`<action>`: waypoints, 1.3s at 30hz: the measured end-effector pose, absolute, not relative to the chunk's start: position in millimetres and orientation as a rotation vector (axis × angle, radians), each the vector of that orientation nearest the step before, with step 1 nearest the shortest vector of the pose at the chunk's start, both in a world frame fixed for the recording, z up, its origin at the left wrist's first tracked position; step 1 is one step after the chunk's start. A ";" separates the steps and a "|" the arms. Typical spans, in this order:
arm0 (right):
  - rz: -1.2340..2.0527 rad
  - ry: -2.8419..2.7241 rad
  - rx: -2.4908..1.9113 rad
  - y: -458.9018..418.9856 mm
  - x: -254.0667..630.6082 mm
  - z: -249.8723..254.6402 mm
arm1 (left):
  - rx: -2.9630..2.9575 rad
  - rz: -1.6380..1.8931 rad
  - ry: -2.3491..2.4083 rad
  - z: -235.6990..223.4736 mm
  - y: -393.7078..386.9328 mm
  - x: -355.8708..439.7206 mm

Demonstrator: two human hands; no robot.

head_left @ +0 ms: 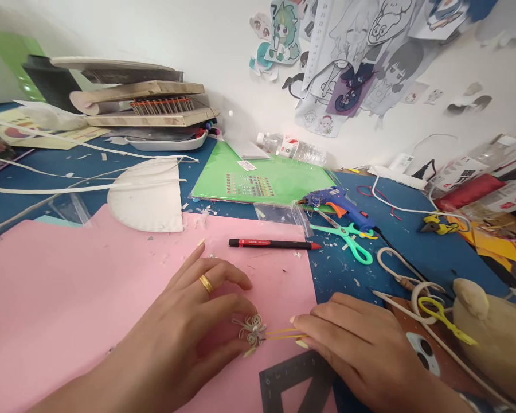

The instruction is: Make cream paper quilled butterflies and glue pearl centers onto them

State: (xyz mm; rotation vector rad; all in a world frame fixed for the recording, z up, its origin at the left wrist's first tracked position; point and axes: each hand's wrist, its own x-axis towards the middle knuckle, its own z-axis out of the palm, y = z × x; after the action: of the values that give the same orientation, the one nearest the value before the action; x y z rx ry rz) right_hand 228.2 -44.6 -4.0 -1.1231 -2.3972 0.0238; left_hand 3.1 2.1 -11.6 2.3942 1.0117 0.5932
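Note:
My left hand (198, 315) rests over the pink sheet (124, 287), its thumb and index finger pinching a small ornament (254, 330) of pale curled coils with a bead-like middle. A gold ring sits on one finger of that hand. From the right, my right hand (361, 344) grips thin yellow tweezers (286, 333), whose two prongs reach the ornament's right edge. A dark triangle ruler (270, 378) lies partly under my right hand. Beyond both hands lies a red and black pen (275, 244).
A blue hot glue gun (339, 201) and green scissors (348, 232) lie at the right. Behind are a green sheet (215, 166), a plastic bottle (301, 150) and a white half-round paper piece (148, 198). White cords cross the left; a plush toy (494, 338) sits near right.

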 end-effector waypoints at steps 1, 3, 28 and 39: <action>0.020 -2.376 -1.118 -45.4 227.7 0.1 | 2.398 0.622 1.003 -11.3 1.7 2.7; 0.001 -2.295 -1.134 -46.5 227.2 8.9 | 2.413 0.710 0.993 -10.0 0.4 1.4; -0.424 -2.233 -1.143 -52.6 221.5 14.0 | 2.040 0.869 1.198 -5.5 -18.2 0.3; -0.466 -2.275 -1.147 -53.4 224.7 16.2 | 1.751 0.805 1.222 0.3 -16.4 5.1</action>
State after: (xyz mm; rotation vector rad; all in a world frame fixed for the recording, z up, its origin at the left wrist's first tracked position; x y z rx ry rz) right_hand 224.7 -53.4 16.2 -1.1473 -2.2751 -0.4656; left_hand 5.1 -16.4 0.3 1.7512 1.2223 0.8049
